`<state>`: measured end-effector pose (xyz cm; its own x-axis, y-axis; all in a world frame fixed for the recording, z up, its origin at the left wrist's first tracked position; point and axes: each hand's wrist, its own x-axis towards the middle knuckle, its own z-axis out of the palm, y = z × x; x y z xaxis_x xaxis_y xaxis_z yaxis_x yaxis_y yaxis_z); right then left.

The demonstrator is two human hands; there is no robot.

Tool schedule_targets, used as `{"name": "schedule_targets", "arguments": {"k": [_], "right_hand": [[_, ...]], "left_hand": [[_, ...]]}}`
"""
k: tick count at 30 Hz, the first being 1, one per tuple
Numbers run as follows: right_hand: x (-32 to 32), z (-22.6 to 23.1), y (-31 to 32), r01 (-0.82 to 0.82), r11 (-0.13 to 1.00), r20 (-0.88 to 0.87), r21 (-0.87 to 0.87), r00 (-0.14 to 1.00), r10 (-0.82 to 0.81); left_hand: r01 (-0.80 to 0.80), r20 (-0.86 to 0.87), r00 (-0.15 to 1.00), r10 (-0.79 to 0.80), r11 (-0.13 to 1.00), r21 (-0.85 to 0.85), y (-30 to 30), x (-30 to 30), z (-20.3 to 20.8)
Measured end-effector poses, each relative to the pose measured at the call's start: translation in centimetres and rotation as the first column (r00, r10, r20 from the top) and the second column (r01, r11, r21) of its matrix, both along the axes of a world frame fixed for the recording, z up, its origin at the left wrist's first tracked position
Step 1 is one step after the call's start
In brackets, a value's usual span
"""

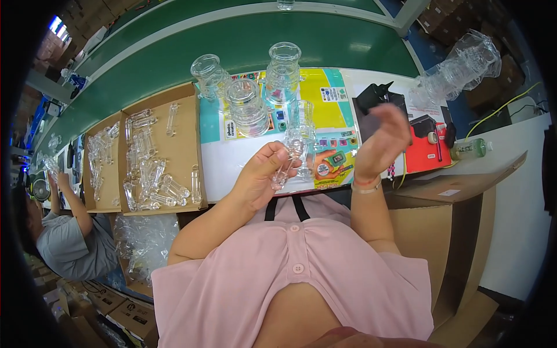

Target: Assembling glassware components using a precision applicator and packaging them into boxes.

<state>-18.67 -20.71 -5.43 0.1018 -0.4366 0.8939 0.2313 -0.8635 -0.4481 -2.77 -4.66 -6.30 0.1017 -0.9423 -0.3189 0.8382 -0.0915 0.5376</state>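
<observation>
Bright, even light covers the worktop, leaving pale glare on the green table [342, 43] and glints on the clear jars [248, 110]. The right hand [378, 144] looks slightly blurred. Straight edges bow toward a black, dim rim.

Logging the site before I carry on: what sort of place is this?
Probably a small assembly or packing workshop: a shallow cardboard tray holds many matching clear plastic-looking pieces, a co-worker sits or stands at the left, and cardboard boxes lie around.
</observation>
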Motion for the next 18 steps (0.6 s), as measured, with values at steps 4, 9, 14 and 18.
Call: {"name": "schedule_targets", "arguments": {"k": [4,9,14,18], "right_hand": [[2.0,-0.2,6.0,-0.477,0.561,-0.025,0.677,0.746,0.665],[1.6,-2.3,6.2,-0.439,0.499,0.081,0.747,0.805,0.588],[-1.8,-5.4,2.8,-0.320,0.279,0.289,0.906,0.946,0.145],[-1.3,-7.4,5.1,-0.463,-0.074,0.469,0.883,0.866,0.176]], "left_hand": [[0.116,-0.033,0.992,-0.121,0.986,-0.118,-0.6,-0.5,-0.2],[-0.023,0.487,0.868,0.096,0.988,-0.154,-1.6,-0.6,-2.5],[-0.038,0.945,-0.225,0.236,0.967,-0.250,-2.1,-0.1,-5.5],[-0.029,0.980,-0.134,0.147,0.988,-0.152,-2.7,-0.4,-7.9]]}}
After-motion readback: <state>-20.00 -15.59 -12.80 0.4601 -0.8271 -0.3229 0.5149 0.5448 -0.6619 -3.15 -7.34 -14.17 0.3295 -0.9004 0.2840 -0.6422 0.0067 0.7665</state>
